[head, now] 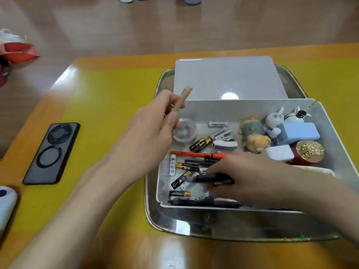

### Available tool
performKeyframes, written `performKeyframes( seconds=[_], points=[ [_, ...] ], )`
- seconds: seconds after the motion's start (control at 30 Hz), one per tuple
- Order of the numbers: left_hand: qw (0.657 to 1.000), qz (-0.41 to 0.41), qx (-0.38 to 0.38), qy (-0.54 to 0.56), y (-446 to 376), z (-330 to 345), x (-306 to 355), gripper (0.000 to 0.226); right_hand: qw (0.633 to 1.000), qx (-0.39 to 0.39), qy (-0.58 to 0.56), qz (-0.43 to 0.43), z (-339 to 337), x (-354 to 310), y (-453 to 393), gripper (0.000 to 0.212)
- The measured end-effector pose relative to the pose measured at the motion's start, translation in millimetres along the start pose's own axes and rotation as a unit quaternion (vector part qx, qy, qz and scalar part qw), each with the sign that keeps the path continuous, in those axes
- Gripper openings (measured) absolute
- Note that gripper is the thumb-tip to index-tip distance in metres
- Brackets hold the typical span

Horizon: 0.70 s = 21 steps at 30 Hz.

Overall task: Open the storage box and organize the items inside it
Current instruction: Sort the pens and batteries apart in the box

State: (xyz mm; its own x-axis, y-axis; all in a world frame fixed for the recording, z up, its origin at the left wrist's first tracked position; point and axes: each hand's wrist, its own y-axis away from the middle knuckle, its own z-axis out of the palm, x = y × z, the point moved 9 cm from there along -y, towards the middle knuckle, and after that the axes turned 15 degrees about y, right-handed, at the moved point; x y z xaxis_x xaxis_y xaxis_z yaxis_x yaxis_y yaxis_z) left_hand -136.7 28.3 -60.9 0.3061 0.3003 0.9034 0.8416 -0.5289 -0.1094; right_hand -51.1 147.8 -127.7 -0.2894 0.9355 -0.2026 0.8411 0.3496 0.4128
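The white storage box [223, 107] stands open on a metal tray [194, 224], its lid [229, 78] lying behind it. Inside lie several batteries [200, 144], a red pen [196, 154], black pens [204, 202], a small round tub of clips [185, 131], toy figurines [252, 136], a blue block [300, 133] and a gold-capped red jar [308, 152]. My left hand [153, 131] is raised over the box's left edge and holds a tan pen [183, 98] upright. My right hand [246, 175] reaches into the box and grips a black pen [209, 178].
A black phone [52, 152] lies on the yellow table to the left. A white object [5, 204] sits at the left edge. A red and white bag [15, 49] lies on the floor at far left.
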Motion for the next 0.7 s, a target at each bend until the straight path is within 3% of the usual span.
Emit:
performKeyframes(
  seconds=[0.13,0.23,0.7],
  points=[
    [0.999,-0.015,-0.034,-0.038,-1,18,-6,0.017,0.998,-0.054,0.02,-0.002,17,-11,-5,0.026],
    [0.994,-0.014,-0.07,-0.083,5,31,-10,0.018,0.998,-0.052,0.035,-0.002,16,-14,-7,0.027],
    [0.982,-0.007,-0.1,-0.161,-6,38,-10,0.018,0.994,-0.109,-0.008,-0.015,23,-10,-4,0.03]
  ],
)
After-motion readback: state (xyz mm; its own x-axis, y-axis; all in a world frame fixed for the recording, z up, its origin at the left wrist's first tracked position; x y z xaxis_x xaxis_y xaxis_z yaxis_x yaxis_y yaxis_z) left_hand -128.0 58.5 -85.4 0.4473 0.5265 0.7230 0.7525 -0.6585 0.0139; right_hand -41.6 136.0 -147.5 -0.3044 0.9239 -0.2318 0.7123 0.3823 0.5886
